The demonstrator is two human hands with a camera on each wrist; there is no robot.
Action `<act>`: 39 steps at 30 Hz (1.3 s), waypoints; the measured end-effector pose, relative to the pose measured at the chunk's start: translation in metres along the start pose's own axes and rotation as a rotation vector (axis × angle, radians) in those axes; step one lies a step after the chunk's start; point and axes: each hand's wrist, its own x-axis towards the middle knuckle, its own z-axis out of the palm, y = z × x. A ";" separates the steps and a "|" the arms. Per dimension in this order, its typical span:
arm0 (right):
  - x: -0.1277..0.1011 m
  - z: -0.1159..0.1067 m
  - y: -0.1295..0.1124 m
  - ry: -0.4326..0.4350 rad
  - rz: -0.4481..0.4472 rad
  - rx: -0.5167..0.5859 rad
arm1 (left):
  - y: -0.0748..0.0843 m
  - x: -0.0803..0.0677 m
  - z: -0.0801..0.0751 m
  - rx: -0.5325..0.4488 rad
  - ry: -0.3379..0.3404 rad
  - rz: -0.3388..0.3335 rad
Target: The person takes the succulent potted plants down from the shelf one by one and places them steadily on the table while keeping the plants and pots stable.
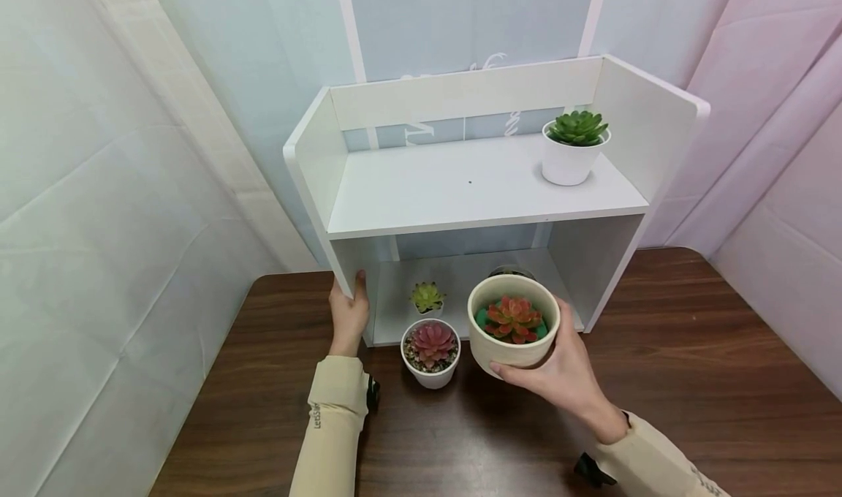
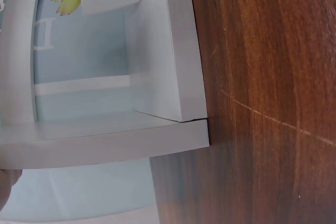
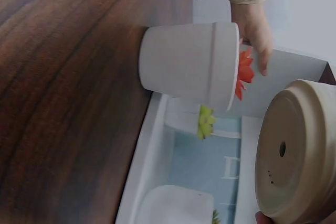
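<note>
While a person is leaning over a dark wooden table (image 1: pixel 691 351), their right hand (image 1: pixel 559 369) is cupping a cream pot (image 1: pixel 513 332) from below and the side, fingers curled round its wall. That pot, holding a red and orange succulent, is hanging clear of the table, just in front of the lower opening of a white shelf unit (image 1: pixel 473 183). Just to its left, a small white pot with a pink succulent (image 1: pixel 430 352) is sitting on the table at the unit's front edge. The left hand (image 1: pixel 349 314) is gripping the bottom of the unit's left side panel, thumb lying up its front edge, seemingly steadying it. Further in, a tiny yellow-green succulent (image 1: pixel 427 297) is resting on the lower shelf, and another pot behind the cream one is mostly hidden. Highest and farthest back, a white pot with a green succulent (image 1: pixel 574 148) is standing at the right end of the upper shelf. Judging by this, one pot is placed up top, and the held pot and the pink one are yet to be shelved.
</note>
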 end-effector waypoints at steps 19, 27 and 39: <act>-0.010 0.013 0.028 -0.059 0.057 -0.035 | 0.035 -0.009 -0.005 -0.036 -0.048 -0.049; -0.012 0.019 0.036 -0.093 0.085 -0.036 | 0.034 -0.008 -0.005 -0.043 -0.045 -0.042; -0.013 0.024 0.047 -0.103 0.104 -0.069 | 0.018 -0.004 -0.003 -0.048 -0.045 -0.050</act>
